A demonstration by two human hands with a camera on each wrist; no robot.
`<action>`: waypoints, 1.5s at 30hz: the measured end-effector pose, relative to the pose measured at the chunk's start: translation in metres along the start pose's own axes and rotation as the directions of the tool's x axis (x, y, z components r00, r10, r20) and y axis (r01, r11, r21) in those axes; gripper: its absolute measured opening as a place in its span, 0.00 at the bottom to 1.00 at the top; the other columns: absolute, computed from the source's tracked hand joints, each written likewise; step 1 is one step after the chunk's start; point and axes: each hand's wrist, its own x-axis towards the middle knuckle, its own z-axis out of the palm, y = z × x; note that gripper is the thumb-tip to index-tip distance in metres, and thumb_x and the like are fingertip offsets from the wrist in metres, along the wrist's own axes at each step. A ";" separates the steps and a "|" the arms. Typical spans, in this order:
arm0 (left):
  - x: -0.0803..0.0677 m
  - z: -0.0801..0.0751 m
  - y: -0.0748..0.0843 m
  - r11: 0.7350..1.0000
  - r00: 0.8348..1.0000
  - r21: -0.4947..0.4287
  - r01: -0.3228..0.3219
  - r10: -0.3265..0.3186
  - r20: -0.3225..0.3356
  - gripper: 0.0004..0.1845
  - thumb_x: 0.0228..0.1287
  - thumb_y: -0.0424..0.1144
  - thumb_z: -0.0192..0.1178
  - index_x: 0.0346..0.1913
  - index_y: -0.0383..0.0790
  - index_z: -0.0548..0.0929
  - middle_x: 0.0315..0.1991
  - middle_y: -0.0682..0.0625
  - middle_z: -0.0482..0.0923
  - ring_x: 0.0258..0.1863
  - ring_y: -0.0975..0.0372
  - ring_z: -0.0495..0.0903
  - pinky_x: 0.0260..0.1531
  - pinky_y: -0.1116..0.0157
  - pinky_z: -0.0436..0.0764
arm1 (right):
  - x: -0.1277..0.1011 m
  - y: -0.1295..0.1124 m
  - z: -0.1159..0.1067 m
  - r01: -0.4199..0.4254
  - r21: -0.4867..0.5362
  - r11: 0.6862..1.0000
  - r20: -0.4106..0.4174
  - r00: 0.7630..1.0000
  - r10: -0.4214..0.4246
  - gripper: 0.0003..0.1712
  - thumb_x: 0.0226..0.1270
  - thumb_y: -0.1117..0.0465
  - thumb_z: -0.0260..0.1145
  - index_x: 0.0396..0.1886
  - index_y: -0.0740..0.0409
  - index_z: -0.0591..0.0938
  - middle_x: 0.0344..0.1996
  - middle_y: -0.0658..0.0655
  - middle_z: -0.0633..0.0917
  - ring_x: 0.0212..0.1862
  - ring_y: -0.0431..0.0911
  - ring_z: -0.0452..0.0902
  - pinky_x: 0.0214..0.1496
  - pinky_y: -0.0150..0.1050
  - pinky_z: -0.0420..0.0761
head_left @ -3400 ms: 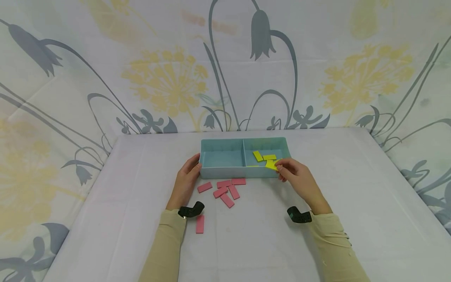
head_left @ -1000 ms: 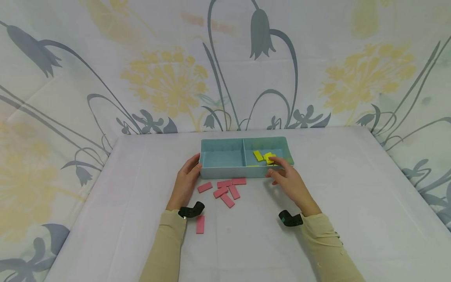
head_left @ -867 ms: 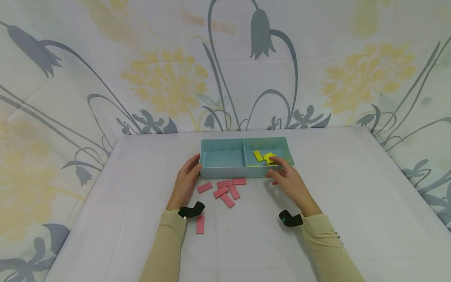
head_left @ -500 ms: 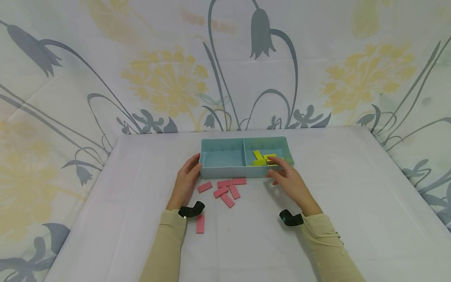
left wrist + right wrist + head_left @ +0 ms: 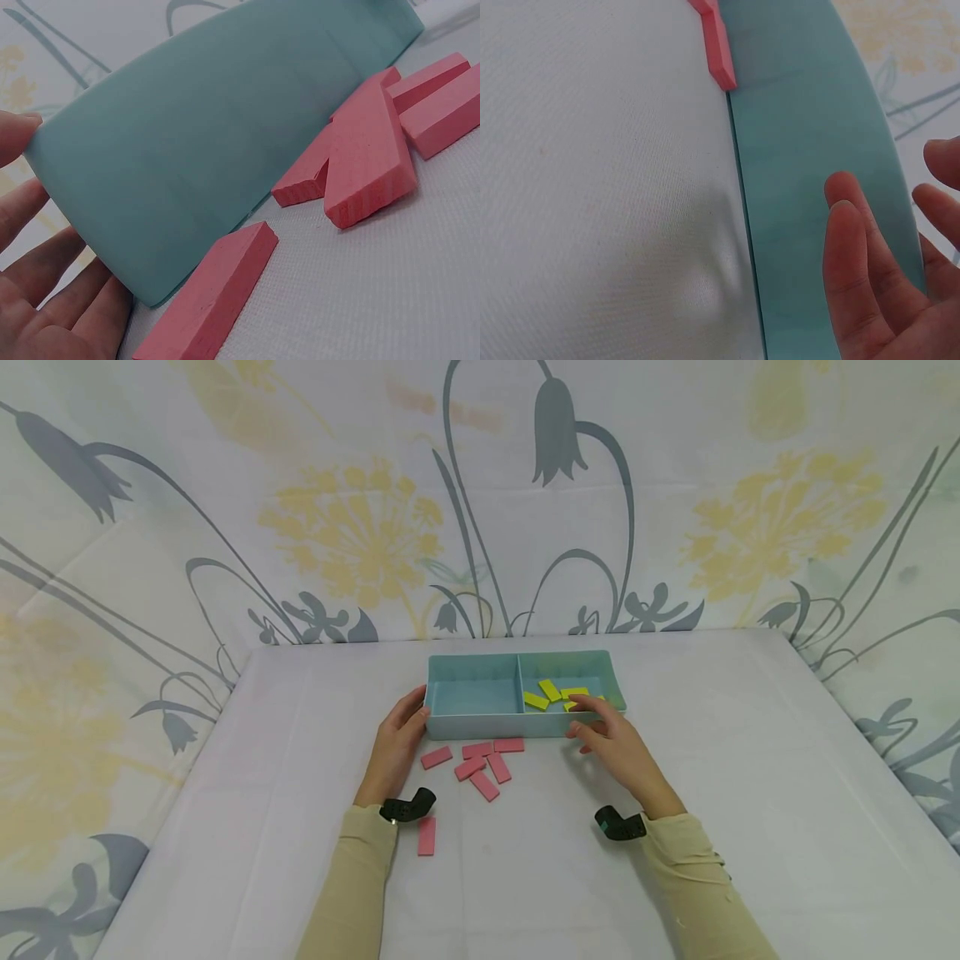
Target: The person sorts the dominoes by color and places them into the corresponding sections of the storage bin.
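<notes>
A pale blue-green box (image 5: 480,727) with two compartments stands on the white cloth. My left hand (image 5: 400,732) rests at its left end; in the left wrist view the thumb (image 5: 16,135) is at the top corner and the other fingers lie along the end wall. Several yellow blocks (image 5: 550,690) lie in the right compartment. Above its front wall is my right hand (image 5: 615,743), fingers spread apart and holding nothing, its fingertips hiding part of the yellow blocks. The left compartment (image 5: 474,687) shows only its bare floor.
Several pink blocks (image 5: 483,787) lie loose in front of the box, some overlapping. One more pink block (image 5: 426,836) lies nearer, beside the left wrist. A flower-printed cloth (image 5: 495,510) hangs behind the table.
My right hand, which pinched a yellow block over the right compartment, has moved left and let go. A yellow block has dropped toward the divider. My left hand has stayed put.
</notes>
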 end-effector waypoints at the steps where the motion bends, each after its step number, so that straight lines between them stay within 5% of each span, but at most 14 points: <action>1: 0.000 0.000 0.000 1.000 1.000 -0.001 0.000 0.000 0.000 0.28 0.63 0.46 0.53 0.65 0.43 0.62 0.65 0.48 0.57 0.64 0.58 0.57 0.57 0.66 0.62 | 0.000 0.000 0.000 0.000 0.001 1.000 0.000 1.000 0.000 0.24 0.65 0.64 0.55 0.61 0.56 0.64 0.52 0.62 0.71 0.42 0.61 0.75 0.40 0.54 0.75; 19: 0.000 0.001 0.002 1.000 1.000 -0.007 0.001 -0.001 -0.005 0.25 0.65 0.41 0.51 0.65 0.42 0.62 0.65 0.48 0.57 0.64 0.58 0.57 0.57 0.66 0.63 | -0.002 -0.005 -0.003 0.001 -0.021 1.000 -0.017 1.000 -0.001 0.20 0.66 0.64 0.52 0.58 0.61 0.67 0.51 0.63 0.74 0.43 0.60 0.75 0.41 0.53 0.75; 29: 0.000 0.000 0.001 1.000 1.000 0.004 0.010 -0.010 -0.009 0.25 0.65 0.41 0.50 0.65 0.43 0.62 0.65 0.48 0.57 0.64 0.58 0.57 0.58 0.64 0.62 | -0.003 -0.003 -0.014 0.058 -0.039 0.998 -0.154 0.986 -0.064 0.17 0.66 0.62 0.54 0.54 0.58 0.73 0.46 0.59 0.79 0.39 0.53 0.78 0.37 0.47 0.77; 33: -0.001 0.000 0.001 1.000 1.000 -0.010 0.009 -0.009 -0.010 0.25 0.66 0.40 0.50 0.65 0.43 0.62 0.65 0.48 0.58 0.63 0.58 0.57 0.58 0.65 0.61 | 0.000 0.010 -0.019 0.049 -0.036 0.998 -0.243 0.968 -0.056 0.14 0.67 0.59 0.53 0.50 0.54 0.76 0.39 0.57 0.82 0.36 0.49 0.78 0.35 0.39 0.77; 38: -0.001 0.000 0.001 1.000 1.000 0.002 0.015 -0.015 -0.016 0.24 0.66 0.40 0.49 0.64 0.44 0.63 0.65 0.49 0.58 0.63 0.59 0.58 0.58 0.65 0.61 | 0.004 0.024 -0.023 0.065 -0.025 0.998 -0.375 0.925 -0.069 0.15 0.67 0.55 0.52 0.49 0.56 0.76 0.43 0.56 0.80 0.42 0.45 0.75 0.40 0.31 0.75; 45: -0.001 0.001 0.004 1.000 1.000 -0.010 0.012 -0.012 -0.004 0.24 0.67 0.39 0.49 0.65 0.42 0.61 0.65 0.47 0.57 0.64 0.58 0.57 0.59 0.63 0.60 | 0.004 0.028 -0.025 0.018 0.038 0.999 -0.486 0.874 0.002 0.18 0.67 0.52 0.53 0.51 0.56 0.75 0.49 0.50 0.75 0.51 0.39 0.67 0.52 0.34 0.67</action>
